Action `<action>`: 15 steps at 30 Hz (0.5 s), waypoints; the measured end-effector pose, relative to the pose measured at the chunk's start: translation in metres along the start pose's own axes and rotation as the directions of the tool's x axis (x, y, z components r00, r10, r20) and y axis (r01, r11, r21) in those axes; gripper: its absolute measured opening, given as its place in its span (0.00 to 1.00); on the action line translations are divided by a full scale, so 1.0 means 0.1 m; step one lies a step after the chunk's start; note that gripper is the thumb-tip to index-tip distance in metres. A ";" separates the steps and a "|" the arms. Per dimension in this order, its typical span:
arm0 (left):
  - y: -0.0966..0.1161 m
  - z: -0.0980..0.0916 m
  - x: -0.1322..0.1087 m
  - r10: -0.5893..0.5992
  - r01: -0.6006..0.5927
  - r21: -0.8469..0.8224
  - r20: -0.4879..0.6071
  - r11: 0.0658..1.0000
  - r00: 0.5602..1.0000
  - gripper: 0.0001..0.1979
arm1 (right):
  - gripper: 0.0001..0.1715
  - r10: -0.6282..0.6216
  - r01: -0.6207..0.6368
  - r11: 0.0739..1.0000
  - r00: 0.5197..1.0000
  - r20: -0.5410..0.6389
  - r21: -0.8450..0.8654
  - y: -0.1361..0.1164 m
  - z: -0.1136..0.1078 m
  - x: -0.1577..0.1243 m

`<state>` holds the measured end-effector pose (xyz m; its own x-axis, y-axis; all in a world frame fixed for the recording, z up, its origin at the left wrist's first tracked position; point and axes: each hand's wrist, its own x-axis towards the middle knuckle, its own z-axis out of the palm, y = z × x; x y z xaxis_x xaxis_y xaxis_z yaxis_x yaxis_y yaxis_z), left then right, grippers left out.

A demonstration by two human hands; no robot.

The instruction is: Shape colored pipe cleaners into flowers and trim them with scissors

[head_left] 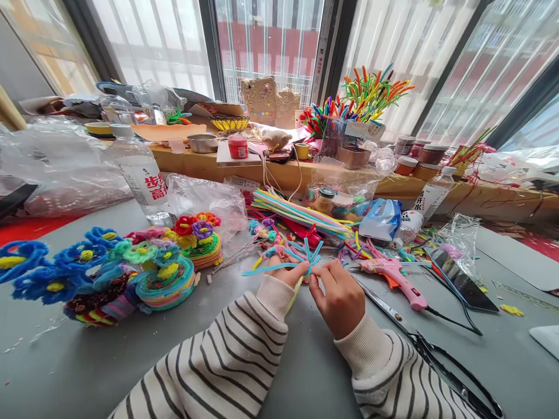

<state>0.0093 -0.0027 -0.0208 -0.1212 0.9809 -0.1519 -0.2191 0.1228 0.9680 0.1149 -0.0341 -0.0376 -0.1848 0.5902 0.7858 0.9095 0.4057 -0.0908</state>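
Note:
Light blue pipe cleaners [308, 251] spread out in a star shape at the middle of the table, with one long strand running off to the left. My left hand [287, 272] is closed on them from the left, its fingers partly hidden behind the strands. A yellow-green pipe cleaner [296, 291] hangs below that hand. From the right, my right hand [338, 295] pinches the light blue pipe cleaners near their centre. Close to my right hand lie a pink hot glue gun [395, 276] and long black-handled scissors [404, 326].
Pipe-cleaner flower pots [168, 282] stand at the left, near a water bottle [142, 174]. A bundle of pipe cleaners [301, 215] lies behind my hands. A phone [463, 282] rests at the right. Paint jars [238, 146] and more craft supplies crowd the wooden ledge [192, 166].

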 end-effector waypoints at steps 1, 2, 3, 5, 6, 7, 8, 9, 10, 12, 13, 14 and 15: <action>0.01 0.00 0.00 0.048 -0.048 0.052 -0.011 0.997 0.999 0.15 | 0.09 0.050 -0.051 0.997 0.999 0.016 0.061 0.01 0.00 0.00; 0.01 0.00 -0.01 0.082 -0.080 0.076 -0.013 0.994 0.997 0.15 | 0.09 0.109 -0.113 0.984 0.993 0.038 0.136 0.02 0.01 0.00; 0.02 0.00 -0.02 0.090 -0.089 0.078 -0.001 0.993 0.996 0.15 | 0.08 0.173 -0.184 0.957 0.983 0.067 0.223 0.03 0.01 0.00; 0.05 0.00 -0.03 0.084 -0.087 0.071 0.046 0.994 0.995 0.14 | 0.08 0.302 -0.338 0.845 0.941 0.152 0.413 0.06 0.02 0.00; 0.06 0.00 -0.04 0.074 -0.079 0.074 0.076 0.994 0.994 0.14 | 0.08 0.358 -0.420 0.754 0.907 0.220 0.504 0.07 0.03 0.01; 0.07 0.00 -0.05 0.069 -0.077 0.076 0.094 0.994 0.993 0.13 | 0.08 0.412 -0.512 0.634 0.858 0.308 0.580 0.08 0.03 0.01; 0.08 0.00 -0.06 0.068 -0.077 0.084 0.104 0.993 0.992 0.13 | 0.08 0.458 -0.612 0.480 0.786 0.415 0.629 0.08 0.04 0.02; 0.09 0.00 -0.07 0.070 -0.080 0.095 0.102 0.992 0.992 0.12 | 0.09 0.489 -0.705 0.296 0.692 0.531 0.645 0.08 0.04 0.03; 0.10 0.00 -0.08 0.074 -0.084 0.106 0.093 0.991 0.993 0.12 | 0.10 0.496 -0.775 0.097 0.582 0.644 0.625 0.07 0.04 0.04; 0.11 0.00 -0.09 0.075 -0.084 0.124 0.079 0.989 0.994 0.12 | 0.11 0.435 -0.807 -0.274 0.381 0.816 0.523 0.04 0.04 0.06; 0.11 0.00 -0.09 0.073 -0.083 0.129 0.080 0.988 0.994 0.11 | 0.12 0.380 -0.780 -0.416 0.318 0.869 0.468 0.03 0.04 0.07; 0.12 -0.01 -0.09 0.073 -0.083 0.130 0.084 0.988 0.994 0.11 | 0.12 0.318 -0.744 -0.521 0.284 0.904 0.418 0.02 0.03 0.07; 0.12 -0.01 -0.08 0.075 -0.086 0.130 0.091 0.988 0.993 0.10 | 0.12 0.262 -0.711 -0.593 0.273 0.926 0.378 0.01 0.02 0.08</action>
<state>0.0065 -0.0090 -0.0087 -0.0486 0.9970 -0.0604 -0.0804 0.0564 0.9952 0.1134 -0.0279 -0.0331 -0.1572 0.9135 -0.3753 -0.5485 -0.3968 -0.7360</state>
